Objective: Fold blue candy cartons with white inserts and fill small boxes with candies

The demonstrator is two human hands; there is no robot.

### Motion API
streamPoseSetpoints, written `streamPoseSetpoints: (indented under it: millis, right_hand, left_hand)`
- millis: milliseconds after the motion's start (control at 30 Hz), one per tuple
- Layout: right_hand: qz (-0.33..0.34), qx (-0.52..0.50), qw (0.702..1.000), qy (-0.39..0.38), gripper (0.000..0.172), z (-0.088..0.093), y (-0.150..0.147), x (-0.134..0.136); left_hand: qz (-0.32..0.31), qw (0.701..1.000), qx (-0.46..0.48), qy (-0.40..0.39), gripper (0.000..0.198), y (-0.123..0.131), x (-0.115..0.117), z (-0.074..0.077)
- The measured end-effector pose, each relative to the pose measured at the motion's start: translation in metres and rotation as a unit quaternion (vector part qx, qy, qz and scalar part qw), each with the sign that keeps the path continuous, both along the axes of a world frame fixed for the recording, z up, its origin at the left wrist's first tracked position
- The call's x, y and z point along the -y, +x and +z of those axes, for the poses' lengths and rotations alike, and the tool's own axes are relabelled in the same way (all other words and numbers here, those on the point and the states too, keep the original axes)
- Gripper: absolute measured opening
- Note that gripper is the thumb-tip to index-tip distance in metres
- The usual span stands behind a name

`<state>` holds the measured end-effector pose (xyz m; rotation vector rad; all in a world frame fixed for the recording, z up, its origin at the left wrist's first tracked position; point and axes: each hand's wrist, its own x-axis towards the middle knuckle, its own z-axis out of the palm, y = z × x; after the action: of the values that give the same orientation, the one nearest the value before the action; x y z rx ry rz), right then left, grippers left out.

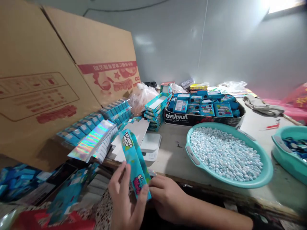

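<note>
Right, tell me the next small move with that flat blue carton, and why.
Probably squeeze its long edges to pop it open: the blue carton is flat, held at its lower end by the left hand and right hand, and the loose candies in the teal basin sit close by.

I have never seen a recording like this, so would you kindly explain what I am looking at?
No machine here: the single picture comes from a camera worn on a person's head, looking down at their bare hands. The left hand and right hand together hold a flat turquoise cardboard carton by its lower end. On the grey table sit a round teal plastic basin of pale bluish sweets, a black cardboard tray of small blue boxes and a stack of shiny rainbow-foil flat cartons. A large brown cardboard box stands at the left.
</note>
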<state>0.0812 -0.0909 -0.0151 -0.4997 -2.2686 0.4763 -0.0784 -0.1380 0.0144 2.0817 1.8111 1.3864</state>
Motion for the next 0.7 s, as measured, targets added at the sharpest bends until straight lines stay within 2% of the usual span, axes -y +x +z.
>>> streamPoseSetpoints:
  millis: [67,133,233,300,367,433,533,600,667,700]
  right_hand:
    - [-0.038,-0.018,0.999,-0.003,0.01,0.01,0.015,-0.007]
    - [-0.058,0.014,0.998,0.024,0.019,0.021,0.033,-0.015]
    - [-0.117,0.069,0.987,0.083,0.016,0.037,0.062,-0.027]
    - [-0.164,0.033,0.981,0.1,0.018,0.044,0.082,-0.033]
    - [-0.192,-0.033,0.975,0.111,0.023,0.049,0.104,-0.036]
    - [-0.222,-0.084,0.964,0.122,0.027,0.052,0.127,-0.038]
    - [-0.294,-0.107,0.941,0.126,0.027,0.05,0.16,-0.04]
    - [-0.334,-0.082,0.93,0.127,0.025,0.047,0.18,-0.042]
    - [-0.365,-0.028,0.921,0.137,0.021,0.044,0.203,-0.041]
    - [-0.377,0.001,0.915,0.143,0.02,0.043,0.215,-0.04]
  left_hand:
    - [-0.078,0.985,-0.15,0.042,0.077,0.008,-0.011,0.01]
    - [-0.142,0.969,-0.204,0.011,0.07,0.02,-0.025,0.017]
    - [-0.142,0.98,-0.135,-0.044,0.041,0.039,-0.049,0.019]
    - [-0.131,0.987,-0.071,-0.064,0.026,0.05,-0.066,0.02]
    - [-0.116,0.991,-0.022,-0.055,0.034,0.057,-0.086,0.023]
    - [-0.098,0.995,0.016,-0.01,0.045,0.06,-0.11,0.032]
    - [-0.053,0.995,0.069,0.058,0.048,0.056,-0.163,0.058]
    - [0.016,0.992,0.095,0.078,0.042,0.05,-0.208,0.083]
    - [0.092,0.99,0.097,0.048,0.034,0.047,-0.254,0.109]
    - [0.102,0.989,0.1,0.038,0.033,0.05,-0.274,0.12]
